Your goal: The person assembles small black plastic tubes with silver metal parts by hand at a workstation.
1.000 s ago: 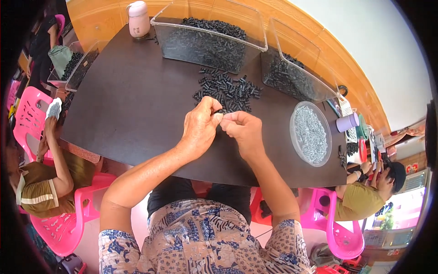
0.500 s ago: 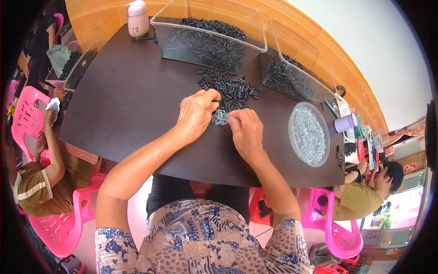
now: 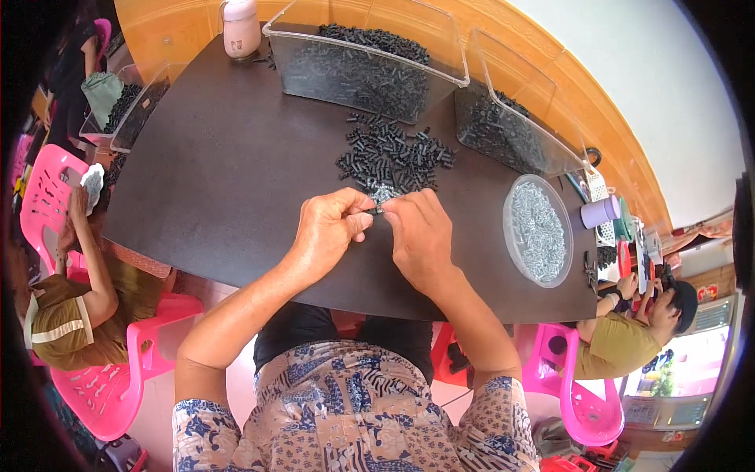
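My left hand (image 3: 324, 230) is closed in a pinch on a small black plastic piece (image 3: 374, 211) over the near middle of the table. Fingertip to fingertip with it, my right hand (image 3: 421, 240) is also pinched; whatever lies between its fingers is hidden. Just beyond my fingertips lies a small heap of silvery metal pieces (image 3: 382, 192), apparently screws. It borders a loose pile of short black ribbed plastic pieces (image 3: 397, 153). To the right, a round clear dish (image 3: 569, 263) holds many more silvery pieces.
Two clear bins (image 3: 346, 88) (image 3: 503, 149) of black pieces line the table's far edge. A pink flask (image 3: 241, 31) stands far left, a purple cup (image 3: 600, 212) at right. People sit on both sides, near pink chairs (image 3: 149, 334).
Both hands have drawn slightly nearer to me and come together. My left hand has left the black pile's edge with a black piece between its fingers.
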The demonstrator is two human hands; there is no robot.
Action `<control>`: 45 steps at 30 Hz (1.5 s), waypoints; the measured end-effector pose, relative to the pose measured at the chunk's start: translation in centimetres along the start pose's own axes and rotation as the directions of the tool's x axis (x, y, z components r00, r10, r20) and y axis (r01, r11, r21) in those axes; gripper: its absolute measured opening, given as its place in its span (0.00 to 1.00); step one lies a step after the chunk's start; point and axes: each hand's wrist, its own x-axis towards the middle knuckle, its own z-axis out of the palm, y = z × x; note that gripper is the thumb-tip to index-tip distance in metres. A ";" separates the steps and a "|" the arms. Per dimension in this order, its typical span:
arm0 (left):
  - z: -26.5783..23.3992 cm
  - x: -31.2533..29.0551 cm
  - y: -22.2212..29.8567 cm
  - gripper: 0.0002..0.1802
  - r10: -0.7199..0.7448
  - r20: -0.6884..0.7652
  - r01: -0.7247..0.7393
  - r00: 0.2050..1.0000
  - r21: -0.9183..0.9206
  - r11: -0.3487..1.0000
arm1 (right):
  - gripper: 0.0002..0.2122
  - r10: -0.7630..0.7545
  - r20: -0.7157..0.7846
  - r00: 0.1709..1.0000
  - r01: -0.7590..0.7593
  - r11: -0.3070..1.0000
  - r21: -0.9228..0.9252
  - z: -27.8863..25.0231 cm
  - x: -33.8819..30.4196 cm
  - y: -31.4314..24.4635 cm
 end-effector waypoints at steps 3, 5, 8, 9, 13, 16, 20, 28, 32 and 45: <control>-0.2 -0.4 0.0 0.06 -0.050 0.051 0.059 0.997 -0.180 0.982 | 0.08 0.018 0.001 1.000 -0.018 1.000 0.005 -0.3 0.0 -0.4; -0.5 -0.7 0.4 0.06 -0.081 0.068 0.095 0.994 -0.242 0.966 | 0.08 0.036 -0.016 0.999 -0.035 0.999 0.031 -0.6 0.2 -0.6; -0.3 -1.1 0.0 0.08 -0.023 0.027 0.027 0.999 -0.179 0.983 | 0.08 0.097 0.017 0.995 -0.098 0.989 0.112 -0.8 0.3 -1.0; -0.2 -1.2 -0.2 0.09 0.073 -0.020 -0.074 0.997 -0.047 0.996 | 0.08 0.083 0.015 0.996 -0.084 0.990 0.116 -0.4 0.2 -1.1; -0.1 -1.5 0.0 0.10 -0.021 0.033 0.026 0.999 -0.154 0.988 | 0.09 0.079 0.023 0.997 -0.081 0.991 0.102 0.0 -0.1 -1.3; -0.1 -1.7 0.4 0.09 -0.024 0.035 0.031 0.999 -0.226 0.974 | 0.06 0.100 -0.018 0.995 -0.097 0.990 0.105 -0.3 0.5 -1.5; -0.9 -1.6 0.7 0.08 -0.178 0.085 0.197 0.980 -0.406 0.893 | 0.06 0.178 0.021 0.984 -0.179 0.970 0.165 -1.0 0.1 -1.6; -1.1 -2.2 1.1 0.07 -0.235 0.019 0.210 0.972 -0.526 0.824 | 0.06 0.169 0.062 0.984 -0.178 0.966 0.190 -1.2 -0.3 -3.0; -1.1 -2.7 1.1 0.06 -0.266 0.054 0.244 0.962 -0.602 0.760 | 0.07 0.151 0.054 0.987 -0.158 0.973 0.165 -1.3 -0.1 -3.5; -0.5 -3.9 1.2 0.06 -0.278 0.123 0.290 0.953 -0.639 0.712 | 0.14 0.017 0.019 1.000 -0.016 1.000 -0.003 -1.3 -0.3 -5.1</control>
